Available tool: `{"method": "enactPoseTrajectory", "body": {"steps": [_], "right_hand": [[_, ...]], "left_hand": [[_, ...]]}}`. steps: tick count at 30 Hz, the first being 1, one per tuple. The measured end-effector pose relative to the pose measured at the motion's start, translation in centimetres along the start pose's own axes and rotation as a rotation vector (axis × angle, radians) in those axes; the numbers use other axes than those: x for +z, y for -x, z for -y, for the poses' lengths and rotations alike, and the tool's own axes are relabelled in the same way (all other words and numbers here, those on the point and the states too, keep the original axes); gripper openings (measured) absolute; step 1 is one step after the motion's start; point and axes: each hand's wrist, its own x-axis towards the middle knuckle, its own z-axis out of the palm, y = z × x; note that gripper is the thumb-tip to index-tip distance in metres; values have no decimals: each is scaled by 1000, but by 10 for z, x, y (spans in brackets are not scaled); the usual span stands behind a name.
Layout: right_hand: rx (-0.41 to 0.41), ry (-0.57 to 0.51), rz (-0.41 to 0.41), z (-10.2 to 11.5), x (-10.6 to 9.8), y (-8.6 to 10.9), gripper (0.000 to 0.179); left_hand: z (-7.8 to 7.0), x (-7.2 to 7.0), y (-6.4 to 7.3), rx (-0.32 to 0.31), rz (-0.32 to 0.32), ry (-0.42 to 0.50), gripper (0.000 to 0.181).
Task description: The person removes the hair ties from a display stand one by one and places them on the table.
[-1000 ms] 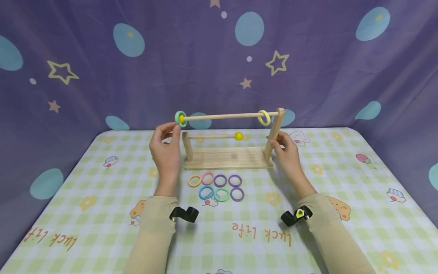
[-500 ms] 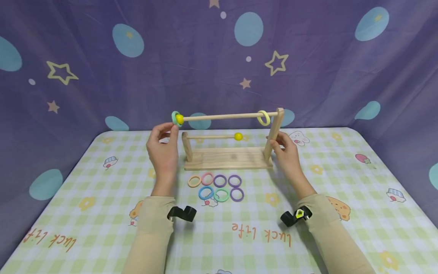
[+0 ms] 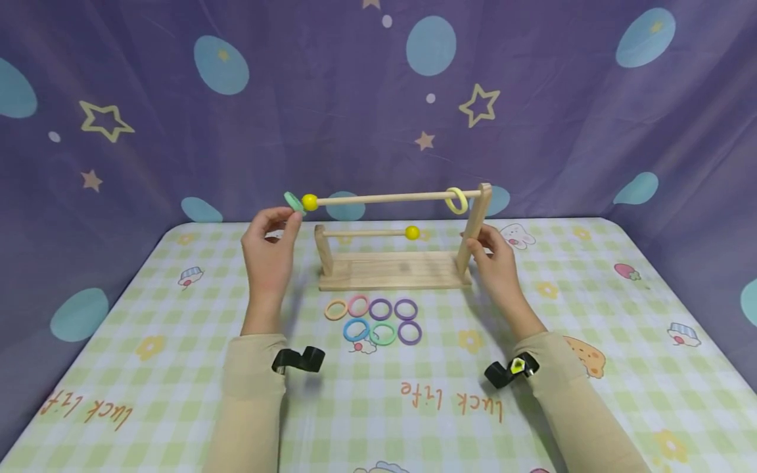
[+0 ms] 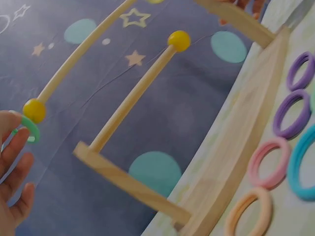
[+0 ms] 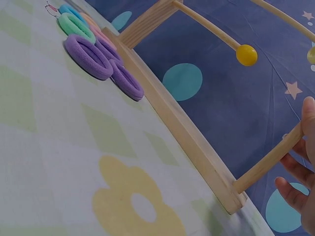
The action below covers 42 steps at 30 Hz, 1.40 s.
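Note:
A small green hair tie (image 3: 293, 202) is pinched between the thumb and fingers of my left hand (image 3: 269, 246). It sits just left of the yellow ball (image 3: 310, 202) at the free end of the upper rod, off the rod. That rod belongs to a wooden stand (image 3: 395, 281); a yellow hair tie (image 3: 463, 200) hangs on it close to the right post (image 3: 475, 226). My right hand (image 3: 497, 256) grips this post, thumb in front and fingers partly hidden behind. In the right wrist view, fingers (image 5: 295, 169) show beside the post.
Several loose hair ties lie in two rows before the stand, among them a blue one (image 3: 345, 330), a pink one (image 4: 253, 162) and a purple one (image 5: 96, 73). A shorter lower rod (image 3: 367, 233) points right, ending in another yellow ball (image 3: 412, 232). A patterned curtain (image 3: 378, 131) hangs behind.
My left hand has moved left, drawing the green hair tie from around the upper rod's ball to just beyond it. The right hand and the stand have stayed in place.

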Motion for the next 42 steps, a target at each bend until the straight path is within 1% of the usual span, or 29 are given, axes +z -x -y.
{"method": "enactPoseTrajectory", "body": {"steps": [6, 9, 11, 14, 18, 21, 23, 26, 28, 30, 35, 38, 42], "right_hand": [[0, 1, 1, 0, 0, 0, 36], [0, -9, 6, 0, 0, 0, 37], [-4, -7, 7, -1, 0, -1, 38], [-7, -10, 11, -1, 0, -1, 39], [-9, -5, 6, 0, 0, -1, 39], [-10, 5, 1, 1, -1, 0, 37], [-8, 7, 2, 1, -1, 0, 37], [-4, 4, 0, 1, -1, 0, 38], [-4, 1, -2, 1, -1, -1, 39], [-7, 0, -2, 1, -1, -1, 39], [-5, -6, 8, 0, 0, 0, 40], [-1, -14, 8, 0, 0, 1, 40], [3, -11, 3, 0, 0, 1, 39]], "left_hand": [[-1, -13, -5, -22, 77, -37, 20], [-2, -18, -6, -39, 145, -47, 18], [-3, -21, -6, -50, 201, -55, 18], [-5, -25, -5, -62, 306, -70, 19], [-6, -29, -5, -78, 480, -118, 24], [-6, -31, -5, -116, 616, -143, 25], [-5, -32, -5, -152, 699, -142, 23], [-4, -32, -5, -194, 784, -131, 21], [-3, -30, -5, -208, 818, -119, 20], [-1, -28, -4, -218, 837, -118, 20], [2, -25, -1, -228, 876, -153, 19], [3, -24, 0, -228, 895, -169, 19], [4, -24, 0, -225, 941, -173, 16]]}}
